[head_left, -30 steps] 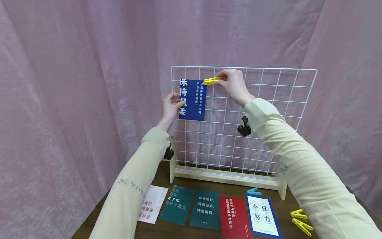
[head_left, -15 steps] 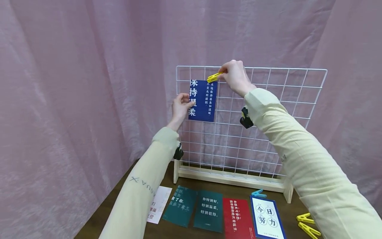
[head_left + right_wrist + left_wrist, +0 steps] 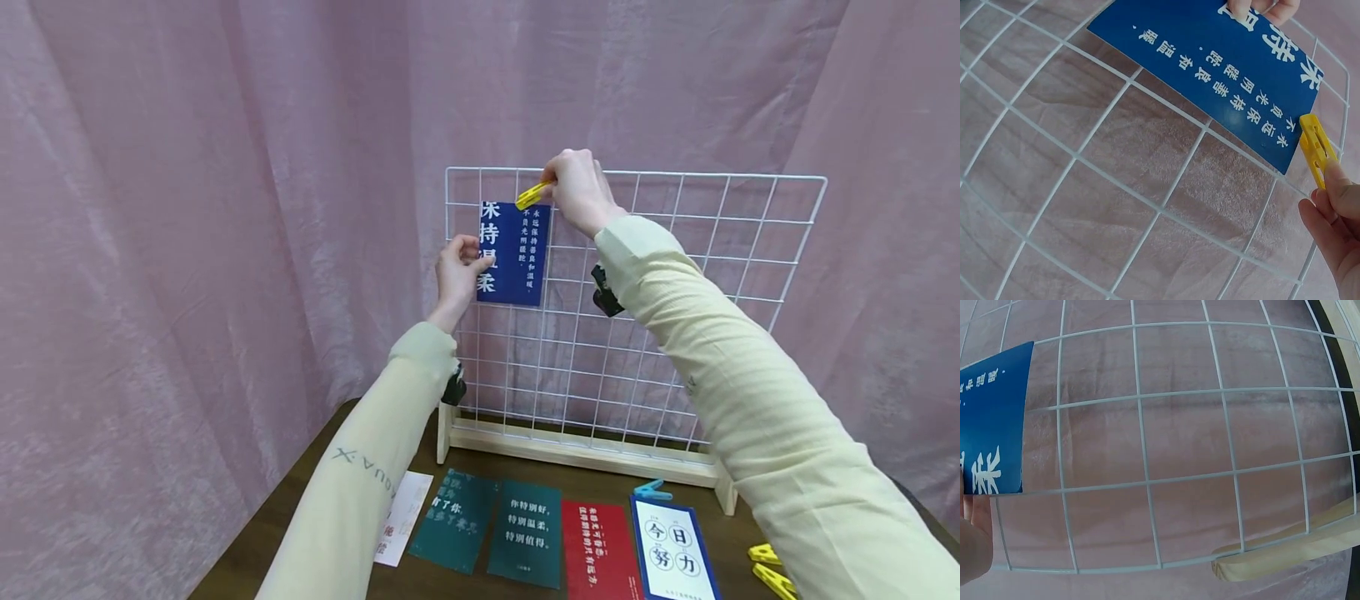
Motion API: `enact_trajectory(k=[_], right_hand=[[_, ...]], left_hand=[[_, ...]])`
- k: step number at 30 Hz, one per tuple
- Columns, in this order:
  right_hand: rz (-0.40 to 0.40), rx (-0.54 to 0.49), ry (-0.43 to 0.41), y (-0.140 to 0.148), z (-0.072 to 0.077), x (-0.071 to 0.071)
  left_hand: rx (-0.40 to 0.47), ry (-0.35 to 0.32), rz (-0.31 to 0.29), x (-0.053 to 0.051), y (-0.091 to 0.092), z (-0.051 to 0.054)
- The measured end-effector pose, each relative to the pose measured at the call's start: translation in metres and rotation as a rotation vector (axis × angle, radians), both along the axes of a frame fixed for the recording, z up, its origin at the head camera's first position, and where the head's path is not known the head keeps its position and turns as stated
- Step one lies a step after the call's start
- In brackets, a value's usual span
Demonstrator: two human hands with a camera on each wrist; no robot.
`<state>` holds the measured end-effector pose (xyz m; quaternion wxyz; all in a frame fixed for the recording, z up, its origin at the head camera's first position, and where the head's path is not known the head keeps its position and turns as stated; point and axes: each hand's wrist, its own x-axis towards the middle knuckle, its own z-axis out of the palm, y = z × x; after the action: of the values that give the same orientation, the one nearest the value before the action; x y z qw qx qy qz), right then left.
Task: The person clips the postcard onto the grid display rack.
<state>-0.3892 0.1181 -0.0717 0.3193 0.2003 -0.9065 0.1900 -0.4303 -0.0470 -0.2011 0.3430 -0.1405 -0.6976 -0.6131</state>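
A dark blue card (image 3: 517, 250) with white characters stands upright against a white wire grid (image 3: 712, 174), near its upper left. My left hand (image 3: 457, 271) pinches the card's left edge between thumb and fingers. In the left wrist view that hand (image 3: 974, 547) shows only in part beside the card (image 3: 997, 419). A yellow clothespin (image 3: 530, 197) is pinched by my right hand (image 3: 579, 187) at the card's top edge. In the right wrist view the clothespin's tip (image 3: 1307, 125) meets that edge; whether it grips a wire too, I cannot tell.
Below the grid, on the dark table (image 3: 240, 550), lie a white card (image 3: 401, 517), two green cards (image 3: 453, 521), a red card (image 3: 600, 550) and a blue-bordered card (image 3: 678, 550). A blue clothespin (image 3: 652, 490) and yellow clothespins (image 3: 772, 581) lie at the right. A wooden base (image 3: 585, 450) supports the grid.
The yellow clothespin has moved from the card's upper right corner leftward along its top edge and now tilts more. The head view has turned slightly left. My left hand keeps its hold.
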Motion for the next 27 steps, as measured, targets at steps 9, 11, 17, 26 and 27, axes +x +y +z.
enact_trajectory(k=[9,11,17,26,27], right_hand=[[-0.013,0.005,-0.024,-0.001,-0.006,-0.002],[-0.021,0.002,-0.035,-0.001,-0.007,-0.003],[-0.031,0.015,-0.015,-0.004,-0.007,-0.004],[-0.033,0.008,0.079,-0.002,-0.016,-0.006],[-0.026,-0.003,0.098,-0.001,-0.017,-0.007]], left_hand=[[-0.004,0.027,0.06,0.0,0.003,-0.002],[-0.005,0.017,0.07,-0.001,0.003,-0.004],[-0.012,0.009,0.095,-0.003,0.002,-0.004],[-0.053,0.042,0.123,-0.001,0.003,-0.003],[-0.065,0.046,0.127,-0.001,0.003,-0.003]])
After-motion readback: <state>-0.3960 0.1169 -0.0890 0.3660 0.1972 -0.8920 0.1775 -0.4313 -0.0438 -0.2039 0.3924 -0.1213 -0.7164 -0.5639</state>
